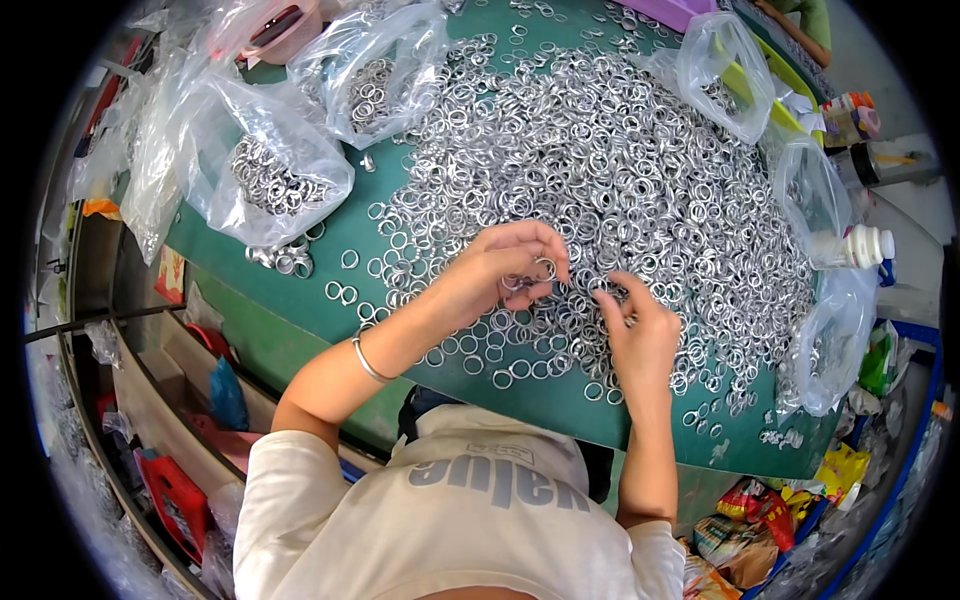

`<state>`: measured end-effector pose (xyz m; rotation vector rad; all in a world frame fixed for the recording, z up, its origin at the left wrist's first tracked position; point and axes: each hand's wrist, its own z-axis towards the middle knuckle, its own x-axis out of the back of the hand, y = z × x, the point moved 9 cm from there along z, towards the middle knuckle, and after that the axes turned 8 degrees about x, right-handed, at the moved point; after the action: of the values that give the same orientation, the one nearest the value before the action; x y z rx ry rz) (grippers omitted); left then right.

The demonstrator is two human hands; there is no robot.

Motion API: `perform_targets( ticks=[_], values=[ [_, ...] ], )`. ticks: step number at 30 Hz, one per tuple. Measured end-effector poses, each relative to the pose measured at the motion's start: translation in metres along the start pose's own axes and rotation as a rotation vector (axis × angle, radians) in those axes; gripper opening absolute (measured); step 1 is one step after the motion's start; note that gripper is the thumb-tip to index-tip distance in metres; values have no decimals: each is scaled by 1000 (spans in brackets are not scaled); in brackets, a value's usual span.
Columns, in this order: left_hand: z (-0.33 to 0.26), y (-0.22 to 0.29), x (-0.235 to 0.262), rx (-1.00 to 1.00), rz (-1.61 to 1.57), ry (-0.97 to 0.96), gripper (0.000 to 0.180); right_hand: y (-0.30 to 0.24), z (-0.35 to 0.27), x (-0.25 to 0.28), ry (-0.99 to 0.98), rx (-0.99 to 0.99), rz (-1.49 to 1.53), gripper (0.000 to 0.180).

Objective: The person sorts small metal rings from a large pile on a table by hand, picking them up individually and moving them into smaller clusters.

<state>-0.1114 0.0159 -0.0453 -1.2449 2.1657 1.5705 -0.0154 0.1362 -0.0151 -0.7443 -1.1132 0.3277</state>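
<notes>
A wide heap of silver metal rings (640, 150) covers much of the green table (310, 280). Over its near left part is my left hand (512, 262), its fingers curled around a few silver rings (544, 269). A bracelet (366, 362) circles my left wrist. To the right, my right hand (640, 318) hovers low at the heap's near side, thumb and forefinger bent toward each other. Whether a ring sits between those fingertips is hard to make out against the rings behind.
Clear plastic bags with rings, one bag (265, 170) and another (375, 90), lie at the left. More bags (835, 340) line the right edge, near a white bottle (868, 246). A yellow-green basket (765, 75) stands far right. Another person's arm (800, 35) shows beyond it.
</notes>
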Motion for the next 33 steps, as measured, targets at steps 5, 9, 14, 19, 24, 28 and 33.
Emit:
perform_targets(
  ticks=[5,9,14,19,24,28,33],
  values=[
    [7,22,-25,-490,1083,305,16,-5,-7,10,-18,-7,-244,11],
    [16,12,-29,-474,1328,380,14,11,-16,26,-30,-106,-68,7],
    [19,18,-29,-489,1188,344,7,-2,2,24,74,-11,-218,9],
    [18,10,-1,-93,478,125,14,4,12,11,77,33,-270,9],
    [8,-9,1,39,-292,-131,19,31,1,22,128,-158,197,19],
    [10,-11,-4,107,-370,-137,12,7,7,12,58,87,-164,17],
    [17,-12,7,111,-350,26,27,4,8,15,144,139,-187,9]
  ],
)
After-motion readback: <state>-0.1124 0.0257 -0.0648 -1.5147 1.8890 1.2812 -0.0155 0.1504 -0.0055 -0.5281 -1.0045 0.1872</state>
